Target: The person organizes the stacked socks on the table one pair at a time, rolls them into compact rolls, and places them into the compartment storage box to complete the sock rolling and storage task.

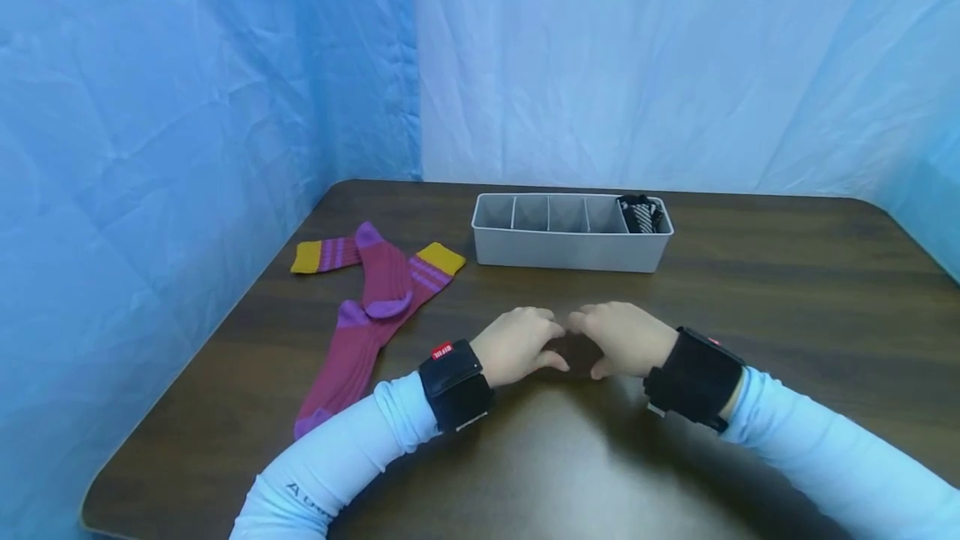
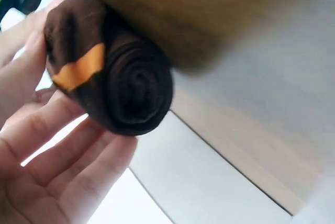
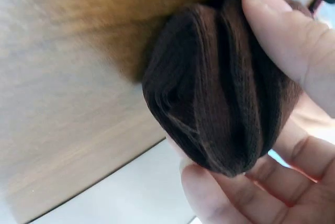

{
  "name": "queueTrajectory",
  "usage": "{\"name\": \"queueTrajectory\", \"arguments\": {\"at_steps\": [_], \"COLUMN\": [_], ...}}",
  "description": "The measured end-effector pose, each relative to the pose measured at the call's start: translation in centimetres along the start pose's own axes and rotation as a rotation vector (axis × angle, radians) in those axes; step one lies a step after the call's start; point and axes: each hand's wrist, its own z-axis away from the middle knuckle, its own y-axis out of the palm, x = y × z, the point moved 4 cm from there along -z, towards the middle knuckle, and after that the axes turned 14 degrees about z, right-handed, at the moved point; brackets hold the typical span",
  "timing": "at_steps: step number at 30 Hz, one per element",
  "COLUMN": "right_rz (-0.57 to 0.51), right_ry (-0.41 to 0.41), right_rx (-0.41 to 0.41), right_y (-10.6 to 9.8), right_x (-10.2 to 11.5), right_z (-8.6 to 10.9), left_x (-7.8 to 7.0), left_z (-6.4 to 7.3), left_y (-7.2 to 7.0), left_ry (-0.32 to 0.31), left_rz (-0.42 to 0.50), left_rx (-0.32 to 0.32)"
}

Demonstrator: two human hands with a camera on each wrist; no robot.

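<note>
Between my two hands is a rolled dark brown sock bundle [image 2: 133, 85] with an orange stripe, its spiral end showing in the left wrist view. My left hand [image 1: 517, 344] holds one end with curled fingers. From the other side my right hand [image 1: 626, 338] grips the roll, thumb on one face and fingers on the opposite one; folded brown layers [image 3: 220, 88] show in the right wrist view. In the head view the roll is mostly hidden by the hands and blends with the dark table.
Behind the hands stands a grey divided box [image 1: 566, 252], with a black-and-white patterned sock roll [image 1: 640, 213] in its rightmost compartment. Two long maroon socks [image 1: 360, 348] with purple heels and yellow cuffs lie crossed at left on the wooden table [image 1: 795, 290]. Blue-white sheets [image 1: 637, 65] surround the table.
</note>
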Motion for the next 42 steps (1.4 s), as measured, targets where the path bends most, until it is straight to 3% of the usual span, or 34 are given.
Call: {"name": "queueTrajectory", "arguments": {"at_steps": [5,13,16,21,26,31,42], "right_rz": [-0.058,-0.176,-0.236,-0.278,-0.190,-0.119,-0.069], "right_ry": [0.005,-0.030,-0.065,-0.090,0.016,0.111,0.106], "right_rx": [0.088,0.130,0.140,0.202,0.241,0.216,0.151], "right_y": [-0.3,0.0,0.1,0.2,0.2,0.2,0.4], "right_x": [-0.7,-1.9,-2.5,-2.8,-1.7,-1.1,-0.7], "right_z": [-0.6,-1.2,-1.6,-2.2,-2.7,-2.9,-2.9], "left_x": [-0.2,0.0,0.3,0.9,1.8,2.3,2.7], "left_z": [-0.5,-1.3,-1.6,-2.6,-3.1,-3.0,-2.3], "left_y": [0.2,0.2,0.1,-0.3,-0.6,-0.5,0.0], "left_ry": [-0.008,-0.010,-0.016,-0.086,-0.122,-0.124,-0.118], "left_rz": [-0.083,-0.079,-0.057,0.098,0.210,0.237,0.232], "left_rx": [0.028,0.059,0.064,0.133,0.183,0.150,0.134]}}
